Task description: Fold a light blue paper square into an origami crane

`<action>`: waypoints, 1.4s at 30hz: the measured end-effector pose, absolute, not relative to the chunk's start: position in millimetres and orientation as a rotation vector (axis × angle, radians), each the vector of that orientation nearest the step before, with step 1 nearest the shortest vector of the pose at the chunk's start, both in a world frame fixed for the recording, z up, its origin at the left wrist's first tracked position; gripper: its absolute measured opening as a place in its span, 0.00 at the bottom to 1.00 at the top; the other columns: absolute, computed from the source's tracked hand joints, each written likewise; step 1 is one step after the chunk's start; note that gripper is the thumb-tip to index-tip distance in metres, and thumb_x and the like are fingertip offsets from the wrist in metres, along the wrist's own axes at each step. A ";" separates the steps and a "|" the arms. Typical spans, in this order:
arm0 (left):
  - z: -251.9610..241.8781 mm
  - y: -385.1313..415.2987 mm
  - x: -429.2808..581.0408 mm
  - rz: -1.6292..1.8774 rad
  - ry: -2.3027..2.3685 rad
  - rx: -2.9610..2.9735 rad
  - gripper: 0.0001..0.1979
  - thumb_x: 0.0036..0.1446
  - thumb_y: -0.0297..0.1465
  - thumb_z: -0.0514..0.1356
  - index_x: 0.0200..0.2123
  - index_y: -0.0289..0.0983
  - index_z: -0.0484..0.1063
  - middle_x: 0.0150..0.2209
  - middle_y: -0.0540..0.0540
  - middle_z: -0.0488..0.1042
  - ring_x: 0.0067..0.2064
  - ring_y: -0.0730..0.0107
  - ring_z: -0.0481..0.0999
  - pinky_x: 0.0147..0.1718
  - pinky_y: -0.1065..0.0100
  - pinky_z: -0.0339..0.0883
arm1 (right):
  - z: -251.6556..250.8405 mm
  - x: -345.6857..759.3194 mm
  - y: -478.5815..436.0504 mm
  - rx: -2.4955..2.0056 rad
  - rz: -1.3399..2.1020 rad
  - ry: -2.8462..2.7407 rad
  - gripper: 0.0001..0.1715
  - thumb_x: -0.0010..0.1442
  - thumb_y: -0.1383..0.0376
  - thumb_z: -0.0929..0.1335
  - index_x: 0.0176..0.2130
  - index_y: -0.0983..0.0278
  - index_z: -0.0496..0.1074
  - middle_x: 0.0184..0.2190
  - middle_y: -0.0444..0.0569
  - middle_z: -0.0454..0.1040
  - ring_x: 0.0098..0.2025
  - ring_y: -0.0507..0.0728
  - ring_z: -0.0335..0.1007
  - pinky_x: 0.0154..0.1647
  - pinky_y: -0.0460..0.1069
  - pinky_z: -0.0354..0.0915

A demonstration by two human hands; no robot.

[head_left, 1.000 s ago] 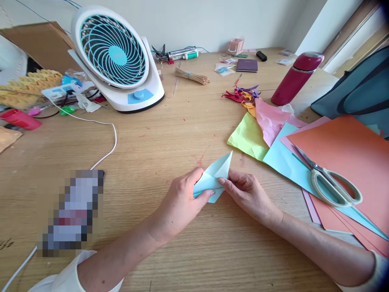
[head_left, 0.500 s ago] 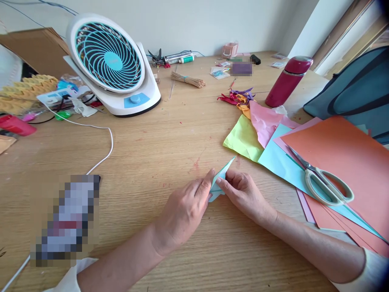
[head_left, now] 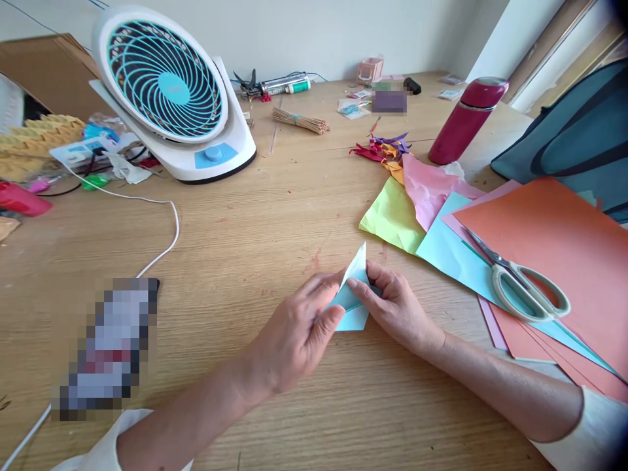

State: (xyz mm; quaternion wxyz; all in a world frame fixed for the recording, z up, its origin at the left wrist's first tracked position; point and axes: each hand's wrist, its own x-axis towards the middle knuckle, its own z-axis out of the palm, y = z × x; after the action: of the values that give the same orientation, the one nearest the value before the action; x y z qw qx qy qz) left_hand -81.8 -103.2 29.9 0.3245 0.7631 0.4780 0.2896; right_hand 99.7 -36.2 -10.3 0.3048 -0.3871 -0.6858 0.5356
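A small piece of folded light-blue paper [head_left: 354, 319] is between my two hands over the middle of the table. One pointed flap of it stands up, and a crease runs across its lower part. My right hand [head_left: 400, 306] pinches the paper's right side, thumb on the near face and fingers curled behind. On the left side my left hand [head_left: 299, 327] holds the paper too, its thumb near the lower left edge and its fingers partly behind the flap. The left fingertips are partly hidden by the paper.
Scissors [head_left: 523, 284] lie on orange paper sheets [head_left: 583, 242] and a light-blue sheet [head_left: 451, 255] at the right. Behind are lime paper [head_left: 392, 216], pink paper [head_left: 426, 190] and a magenta flask [head_left: 466, 124]. A fan [head_left: 171, 91] and a cabled, blurred-out device [head_left: 105, 353] stand left.
The blue paper has turned so more of its near face shows, with its tip more upright. My left thumb has moved down and apart from the fingers. The view has shifted slightly.
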 end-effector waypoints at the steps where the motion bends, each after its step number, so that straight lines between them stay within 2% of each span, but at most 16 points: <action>1: 37.3 -101.1 -85.8 0.777 1.214 1.915 0.22 0.73 0.36 0.41 0.63 0.39 0.64 0.57 0.39 0.70 0.58 0.58 0.70 0.58 0.58 0.65 | -10.7 100.7 -36.2 -1.009 1.410 -1.839 0.18 0.66 0.53 0.65 0.33 0.64 0.67 0.26 0.43 0.65 0.27 0.51 0.58 0.26 0.45 0.57; 2: 43.0 -98.7 -89.9 0.774 1.198 1.843 0.22 0.73 0.36 0.42 0.61 0.40 0.67 0.56 0.40 0.72 0.57 0.59 0.70 0.59 0.58 0.64 | -10.9 101.6 -36.3 -0.989 1.415 -1.857 0.18 0.66 0.53 0.65 0.32 0.64 0.68 0.26 0.43 0.65 0.27 0.50 0.58 0.26 0.45 0.56; 4: 47.9 -93.9 -97.3 0.765 1.218 1.722 0.20 0.72 0.37 0.45 0.57 0.40 0.72 0.52 0.42 0.74 0.52 0.61 0.73 0.55 0.60 0.67 | -10.2 102.7 -36.9 -0.935 1.496 -1.866 0.20 0.66 0.51 0.65 0.33 0.64 0.68 0.26 0.43 0.65 0.27 0.50 0.58 0.25 0.45 0.57; 6: 44.2 -89.3 -102.2 0.775 1.234 1.608 0.19 0.71 0.38 0.47 0.56 0.40 0.72 0.48 0.43 0.76 0.46 0.63 0.75 0.49 0.61 0.70 | -8.4 103.3 -38.0 -0.870 1.663 -1.850 0.22 0.65 0.48 0.66 0.34 0.64 0.68 0.28 0.44 0.66 0.27 0.50 0.58 0.25 0.45 0.57; 8: 35.5 -85.6 -104.1 0.782 1.189 1.498 0.18 0.70 0.38 0.50 0.56 0.40 0.72 0.45 0.43 0.77 0.44 0.64 0.76 0.47 0.62 0.72 | -6.6 103.6 -39.0 -0.811 1.809 -1.846 0.23 0.64 0.46 0.66 0.34 0.64 0.68 0.27 0.43 0.64 0.26 0.50 0.57 0.24 0.45 0.56; 12: 19.0 -82.3 -103.1 0.764 0.993 1.449 0.18 0.65 0.40 0.58 0.55 0.42 0.71 0.49 0.43 0.75 0.50 0.62 0.75 0.49 0.61 0.71 | -5.8 104.9 -38.8 -0.732 1.888 -1.869 0.24 0.64 0.47 0.66 0.34 0.65 0.69 0.24 0.40 0.60 0.24 0.48 0.52 0.21 0.44 0.52; 16: 14.0 -83.4 -101.3 0.794 0.915 1.457 0.17 0.62 0.41 0.61 0.52 0.43 0.71 0.51 0.43 0.70 0.47 0.65 0.75 0.49 0.60 0.70 | -6.3 106.1 -37.3 -0.694 1.901 -1.941 0.22 0.64 0.49 0.67 0.31 0.65 0.68 0.22 0.39 0.58 0.22 0.47 0.50 0.19 0.44 0.49; 20: 17.6 -84.9 -98.9 0.853 0.850 1.449 0.14 0.60 0.42 0.64 0.43 0.39 0.72 0.53 0.42 0.67 0.43 0.69 0.74 0.41 0.65 0.71 | -5.3 105.4 -38.0 -0.670 1.921 -1.954 0.21 0.62 0.50 0.69 0.31 0.65 0.69 0.23 0.39 0.61 0.23 0.47 0.53 0.21 0.43 0.52; 22: 21.0 -85.2 -98.7 0.879 0.836 1.426 0.15 0.58 0.43 0.66 0.38 0.38 0.70 0.49 0.42 0.70 0.41 0.70 0.73 0.39 0.66 0.70 | -4.4 104.9 -38.9 -0.691 1.918 -1.958 0.21 0.61 0.49 0.70 0.32 0.65 0.71 0.24 0.40 0.63 0.24 0.48 0.55 0.22 0.43 0.54; 25: 27.2 -85.0 -101.5 0.863 0.800 1.399 0.19 0.54 0.47 0.67 0.33 0.38 0.68 0.37 0.45 0.73 0.37 0.69 0.72 0.37 0.66 0.69 | -3.2 104.7 -39.0 -0.683 1.869 -1.990 0.21 0.62 0.49 0.69 0.36 0.65 0.73 0.27 0.43 0.68 0.28 0.49 0.60 0.26 0.44 0.58; 28: 34.3 -84.1 -107.3 0.764 0.797 1.507 0.17 0.55 0.47 0.66 0.32 0.39 0.72 0.31 0.48 0.71 0.34 0.69 0.70 0.37 0.66 0.68 | -2.6 105.7 -37.2 -0.617 1.883 -2.003 0.20 0.64 0.49 0.68 0.38 0.65 0.74 0.32 0.46 0.72 0.32 0.51 0.64 0.31 0.45 0.62; 31: 42.5 -82.5 -113.8 0.672 0.743 1.617 0.13 0.59 0.45 0.64 0.33 0.40 0.76 0.34 0.46 0.72 0.38 0.68 0.72 0.42 0.65 0.69 | -1.9 107.4 -34.0 -0.563 1.976 -1.966 0.19 0.64 0.51 0.68 0.38 0.64 0.74 0.33 0.45 0.73 0.32 0.50 0.66 0.31 0.45 0.62; 34: 50.9 -81.1 -119.6 0.584 0.686 1.644 0.09 0.62 0.39 0.62 0.40 0.41 0.76 0.43 0.42 0.74 0.46 0.63 0.74 0.45 0.64 0.69 | -1.1 108.8 -31.0 -0.532 2.040 -1.902 0.18 0.63 0.52 0.70 0.36 0.65 0.74 0.31 0.43 0.72 0.30 0.49 0.64 0.30 0.43 0.62; 38: 57.0 -80.7 -122.4 0.507 0.699 1.652 0.10 0.61 0.30 0.63 0.46 0.41 0.74 0.56 0.40 0.70 0.59 0.57 0.68 0.49 0.63 0.70 | -0.1 110.1 -29.2 -0.545 2.147 -1.808 0.16 0.62 0.54 0.70 0.36 0.65 0.73 0.30 0.42 0.69 0.28 0.48 0.62 0.27 0.42 0.60; 40: 56.5 -80.9 -121.0 0.535 0.748 1.717 0.08 0.61 0.27 0.61 0.44 0.40 0.75 0.57 0.40 0.69 0.60 0.58 0.68 0.52 0.62 0.68 | 0.1 110.6 -29.0 -0.533 2.199 -1.778 0.15 0.63 0.54 0.70 0.38 0.65 0.73 0.31 0.42 0.69 0.29 0.47 0.63 0.27 0.42 0.61; 42: 54.3 -81.0 -119.3 0.611 0.819 1.825 0.05 0.62 0.25 0.61 0.39 0.39 0.76 0.52 0.41 0.70 0.57 0.61 0.70 0.54 0.62 0.67 | 0.2 111.1 -28.9 -0.539 2.224 -1.773 0.15 0.63 0.54 0.70 0.38 0.65 0.72 0.31 0.43 0.69 0.29 0.47 0.63 0.28 0.42 0.62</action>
State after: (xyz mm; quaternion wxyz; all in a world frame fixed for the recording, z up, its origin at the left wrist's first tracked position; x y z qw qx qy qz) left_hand -119.3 -81.0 54.3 0.5011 0.7552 0.3388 0.2526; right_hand 111.1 -28.9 0.2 0.1231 -0.1847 -0.6078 0.7624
